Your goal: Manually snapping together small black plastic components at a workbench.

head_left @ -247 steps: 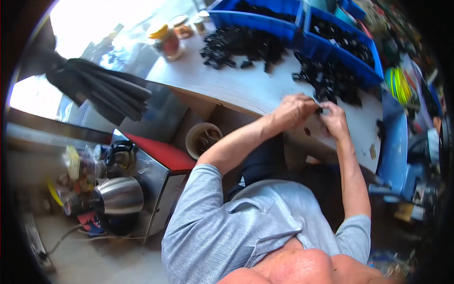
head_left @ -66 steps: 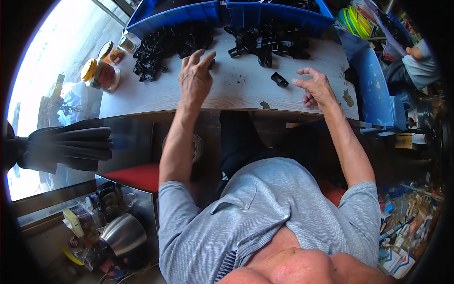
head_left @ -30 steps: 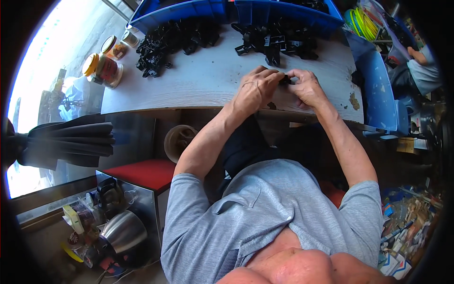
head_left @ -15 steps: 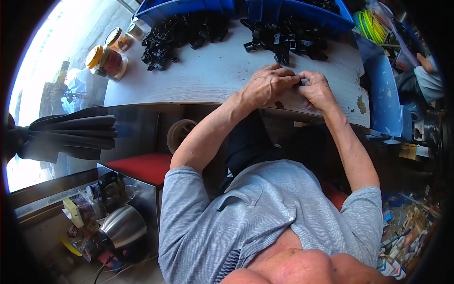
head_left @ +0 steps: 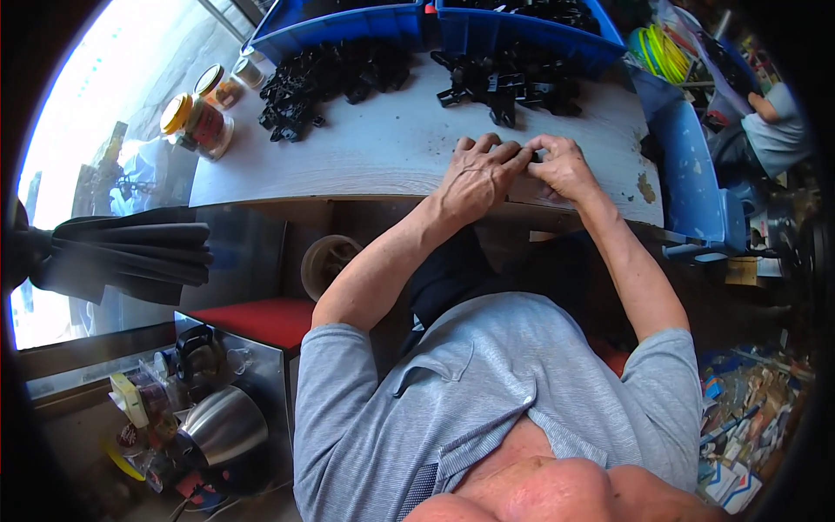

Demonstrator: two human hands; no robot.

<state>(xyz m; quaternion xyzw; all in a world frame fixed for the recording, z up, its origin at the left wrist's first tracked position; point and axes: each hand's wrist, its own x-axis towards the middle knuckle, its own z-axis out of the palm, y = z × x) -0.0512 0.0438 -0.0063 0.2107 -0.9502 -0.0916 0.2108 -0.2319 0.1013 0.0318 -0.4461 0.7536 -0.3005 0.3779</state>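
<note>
Over the front edge of the white table (head_left: 365,148), both hands meet around a small black plastic part (head_left: 537,157), mostly covered by fingers. My left hand (head_left: 480,177) is closed with thumb and forefinger on its left side. From the other side, my right hand (head_left: 564,169) pinches the same part. Just beyond the hands lies a heap of black plastic parts (head_left: 509,87). Another heap of similar black parts (head_left: 326,83) spreads farther left.
Two blue bins (head_left: 348,30) stand along the table's back. At the left are lidded jars (head_left: 204,126). A blue plastic container (head_left: 691,174) adjoins the right edge, below a coil of yellow-green hose (head_left: 661,52). Another person's arm (head_left: 765,109) shows at far right.
The view has shifted slightly. My left hand's fingers have spread a little and tipped forward over the table; both hands stay together at the small black part.
</note>
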